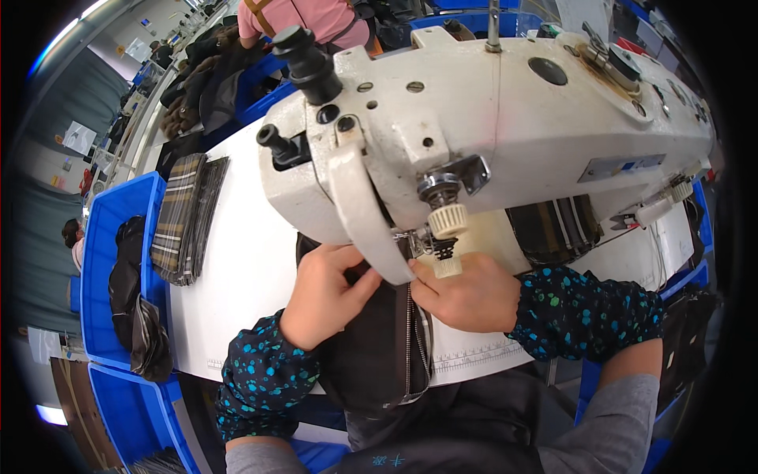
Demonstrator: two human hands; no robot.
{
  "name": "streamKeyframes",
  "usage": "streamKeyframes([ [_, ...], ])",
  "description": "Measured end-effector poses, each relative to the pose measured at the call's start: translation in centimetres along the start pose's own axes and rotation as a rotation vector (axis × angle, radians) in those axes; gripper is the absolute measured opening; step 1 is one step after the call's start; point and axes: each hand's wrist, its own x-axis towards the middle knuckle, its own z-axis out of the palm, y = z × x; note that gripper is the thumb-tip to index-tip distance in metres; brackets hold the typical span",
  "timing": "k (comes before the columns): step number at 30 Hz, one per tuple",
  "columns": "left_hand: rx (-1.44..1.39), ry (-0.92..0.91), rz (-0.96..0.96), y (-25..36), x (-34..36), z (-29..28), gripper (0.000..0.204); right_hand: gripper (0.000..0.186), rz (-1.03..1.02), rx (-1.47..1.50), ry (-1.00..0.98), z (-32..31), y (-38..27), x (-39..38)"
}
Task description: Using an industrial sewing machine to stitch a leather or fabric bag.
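Note:
A dark fabric piece (359, 355) with a long metal zipper (409, 340) lies under the head of a white sewing machine (442, 118) and hangs over the table's front edge toward my lap. My left hand (328, 294) is closed, thumb and forefinger pinching the fabric left of the zipper. On the other side, my right hand (472, 296) is bent with its fingertips closed at the zipper's edge, close to the presser foot. The machine's curved white guard (367, 213) partly hides the needle area and the fingertips.
Folded plaid fabric pieces (180, 217) are stacked at the left of the white table (237, 261); another plaid stack (555, 229) lies behind my right hand. Blue bins (118, 189) with dark cloth stand at the left. A person in pink (308, 20) sits beyond the machine.

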Motion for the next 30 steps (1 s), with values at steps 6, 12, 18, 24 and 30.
streamKeyframes([
  [6,-0.650,-0.004,-0.538,-1.0,-0.6,-1.9,0.020,0.019,0.114,0.020,0.031,-0.4,0.3,0.6],
  [12,-0.215,0.027,-0.393,-4.1,-0.5,-2.3,0.010,0.015,-0.231,0.289,-0.142,-0.2,-0.4,0.7],
  [18,0.455,0.226,0.447,1.2,-0.4,-1.8,0.019,0.012,-0.339,0.100,0.063,-0.6,-1.5,-0.1],
  [24,0.316,-0.259,0.190,3.0,-2.1,-0.5,0.042,0.013,-0.267,0.054,0.275,-0.7,-1.6,-0.3],
  [30,0.509,-0.101,0.481,1.8,-3.2,1.2,0.036,0.017,-0.240,0.025,0.330,-1.2,-1.9,-0.1],
])
